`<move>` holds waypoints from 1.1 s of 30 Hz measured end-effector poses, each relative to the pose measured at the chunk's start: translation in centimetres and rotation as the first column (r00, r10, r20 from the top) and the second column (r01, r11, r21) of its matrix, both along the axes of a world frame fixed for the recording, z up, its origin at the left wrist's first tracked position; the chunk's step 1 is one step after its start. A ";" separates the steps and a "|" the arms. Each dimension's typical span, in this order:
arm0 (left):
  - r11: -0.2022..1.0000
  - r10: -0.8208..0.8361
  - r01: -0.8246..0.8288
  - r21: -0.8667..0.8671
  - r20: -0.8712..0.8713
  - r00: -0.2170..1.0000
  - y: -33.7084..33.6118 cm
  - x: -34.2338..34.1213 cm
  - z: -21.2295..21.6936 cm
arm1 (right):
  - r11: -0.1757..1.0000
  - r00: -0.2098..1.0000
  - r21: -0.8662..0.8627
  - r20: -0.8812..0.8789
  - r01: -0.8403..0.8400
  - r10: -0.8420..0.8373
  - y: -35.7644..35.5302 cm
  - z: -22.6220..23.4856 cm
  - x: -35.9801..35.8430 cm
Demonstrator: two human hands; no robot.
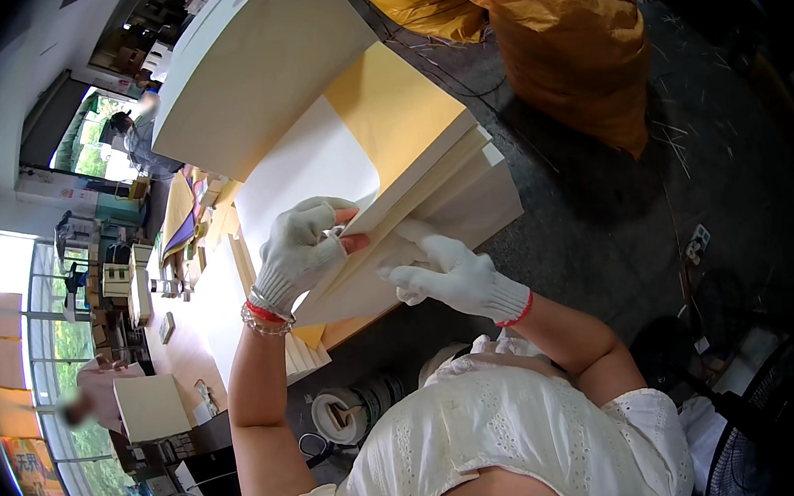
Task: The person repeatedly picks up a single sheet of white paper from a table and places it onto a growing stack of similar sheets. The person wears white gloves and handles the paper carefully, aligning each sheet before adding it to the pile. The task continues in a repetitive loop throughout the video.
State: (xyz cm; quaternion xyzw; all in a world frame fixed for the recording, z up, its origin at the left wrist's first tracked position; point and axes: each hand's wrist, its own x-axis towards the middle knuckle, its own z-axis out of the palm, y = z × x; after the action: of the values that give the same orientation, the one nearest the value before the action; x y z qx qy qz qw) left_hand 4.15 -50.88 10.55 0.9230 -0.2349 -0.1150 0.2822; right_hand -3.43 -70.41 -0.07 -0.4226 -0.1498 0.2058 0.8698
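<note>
Both my hands wear white knit gloves with red cuffs. My left hand [307, 246] is closed at the near edge of a stack of large sheets, its bare thumb and fingertip pinching the paper edges. The top sheet [403, 101] of that stack is yellow with a white rounded area. To the right, my right hand [457, 281] has its index finger stretched toward the underside of a pale sheet [353, 290] hanging at the stack's front, with thumb and fingers apart. Whether that finger presses on the paper is hard to tell. A beaded bracelet [268, 322] circles my left wrist.
Behind stands a tall pile of white sheets [258, 62]. Orange sacks [569, 53] rest on the dark floor at the far right. A round white container [341, 415] sits below the table edge. A black fan [752, 415] is at lower right. Two people are at the left.
</note>
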 end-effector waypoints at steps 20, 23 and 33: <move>0.952 -0.272 0.069 0.297 0.722 0.637 -2.7 -3.2 -1.9 | 0.990 0.996 -0.134 -0.087 -0.039 0.028 -1.0 2.4 0.5; 0.986 -0.124 0.005 0.168 0.709 0.694 -2.9 -3.3 -1.2 | 0.996 0.998 -0.078 -0.050 -0.034 0.030 -0.5 3.4 0.9; 0.734 0.584 -0.157 -0.660 0.496 0.643 11.4 -1.9 5.4 | 0.907 0.794 -0.317 0.607 0.276 -0.030 5.5 4.0 2.7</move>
State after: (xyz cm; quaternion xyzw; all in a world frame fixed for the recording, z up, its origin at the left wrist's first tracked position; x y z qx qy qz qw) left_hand 2.30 -39.45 15.91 0.8012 -0.1383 0.3667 0.4523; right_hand -0.73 -64.89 3.95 -0.6403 -0.3324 0.0176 0.6923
